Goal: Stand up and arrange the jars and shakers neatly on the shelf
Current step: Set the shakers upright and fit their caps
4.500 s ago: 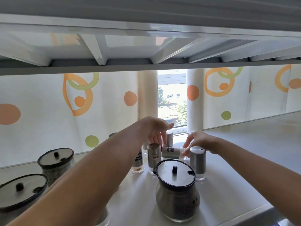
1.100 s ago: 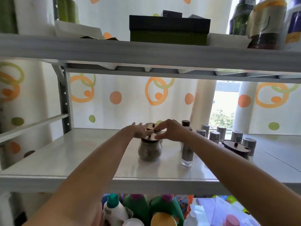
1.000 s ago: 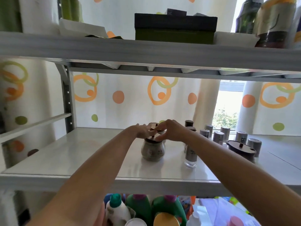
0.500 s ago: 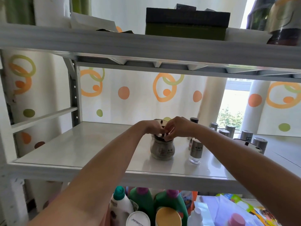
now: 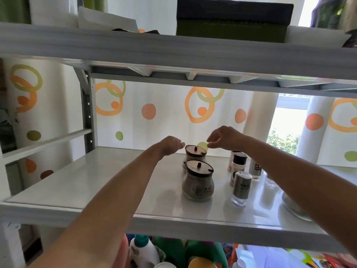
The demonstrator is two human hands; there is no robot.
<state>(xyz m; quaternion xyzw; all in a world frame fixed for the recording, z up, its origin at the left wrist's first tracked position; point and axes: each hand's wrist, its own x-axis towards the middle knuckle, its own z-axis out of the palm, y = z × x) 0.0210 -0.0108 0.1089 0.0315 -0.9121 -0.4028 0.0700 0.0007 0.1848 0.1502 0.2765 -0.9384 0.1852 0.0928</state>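
Here, in the head view, two bare arms reach over the white middle shelf (image 5: 116, 182) of a metal rack. The left hand (image 5: 171, 145) hangs palm-down with its fingers loosely curled, holding nothing, just left of the rear jar (image 5: 194, 154) and about level with that jar's dark lid; whether a fingertip touches the rim cannot be told. The right hand (image 5: 225, 137) hovers above and slightly right of the same jar, fingers bent and drawn toward the thumb, empty, clear of the lid.

The rear jar stands upright directly behind the front jar (image 5: 198, 182), a squat glass pot with a dark knobbed lid and pale contents; the two stand in a line from front to back, close together, the front one nearer the shelf edge and well below both hands.

Right of the jars stands a cluster of upright shakers: a metal-sleeved shaker (image 5: 241, 187) nearest the edge, a black-capped bottle (image 5: 239, 161) behind it, and another metal shaker (image 5: 256, 169) partly hidden by the right forearm. At the far right, part of a larger glass jar (image 5: 293, 207) shows under that forearm.

On the shelf above rests a dark box (image 5: 231, 18). Below the middle shelf, the tops of plastic bottles (image 5: 143, 250) show. A curtain (image 5: 164, 111) with orange and green circles hangs behind the rack.
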